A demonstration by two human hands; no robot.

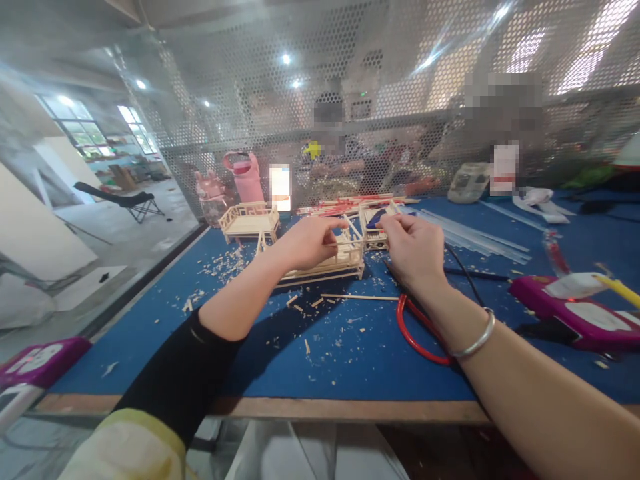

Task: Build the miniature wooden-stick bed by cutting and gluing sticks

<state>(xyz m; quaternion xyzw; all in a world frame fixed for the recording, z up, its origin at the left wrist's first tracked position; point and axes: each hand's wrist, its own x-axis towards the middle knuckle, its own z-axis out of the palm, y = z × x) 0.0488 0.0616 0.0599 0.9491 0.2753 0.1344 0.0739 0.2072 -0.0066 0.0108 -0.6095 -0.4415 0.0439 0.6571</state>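
Note:
My left hand (315, 243) is curled over a small model frame of pale wooden sticks (325, 270), its index finger stretched towards a slanted stick. My right hand (417, 247) is pinched closed to the right of it. A dark blue piece (376, 219) shows at its fingertips; what it belongs to is hidden by the hand. Just behind these fingers stands a second small stick model (375, 241). Below the right wrist lies a tool with red loop handles (420, 343), partly covered. One thin stick (360, 297) lies in front of the frame.
A finished-looking stick bench (250, 223) stands at the left rear. Wood scraps litter the blue tabletop (280, 360). Clear rods (475, 235), a black cable (467, 270) and a purple power strip (575, 310) lie right. Behind a perforated screen (400, 80) people sit.

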